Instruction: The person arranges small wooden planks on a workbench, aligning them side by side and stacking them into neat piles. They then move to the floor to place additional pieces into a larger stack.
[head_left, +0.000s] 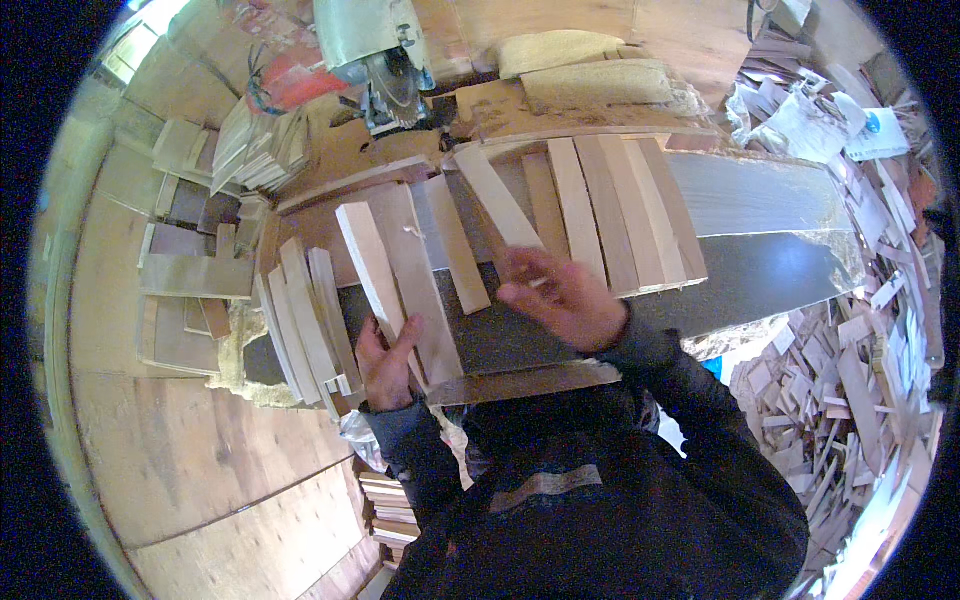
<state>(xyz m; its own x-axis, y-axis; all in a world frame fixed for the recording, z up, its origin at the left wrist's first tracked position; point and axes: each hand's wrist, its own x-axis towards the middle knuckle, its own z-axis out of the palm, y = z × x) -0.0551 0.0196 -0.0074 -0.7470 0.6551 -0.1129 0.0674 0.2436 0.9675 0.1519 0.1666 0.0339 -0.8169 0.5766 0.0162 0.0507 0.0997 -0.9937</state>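
My left hand is closed around the near end of a pale wooden strip, thumb on its right side. Touching that strip on the right is a wider, browner wooden board. My right hand is slightly blurred, its fingers loosely bent and apart, with nothing visible in them. It hovers by the near end of another light strip, which lies slanted; whether they touch I cannot tell. A shorter strip lies between the hands. Several strips sit side by side to the right.
A circular saw blade shows under a machine housing beyond the bench. More strips lean at the left, near stacked wooden pieces. Offcuts are heaped at the right beside the dark bench top.
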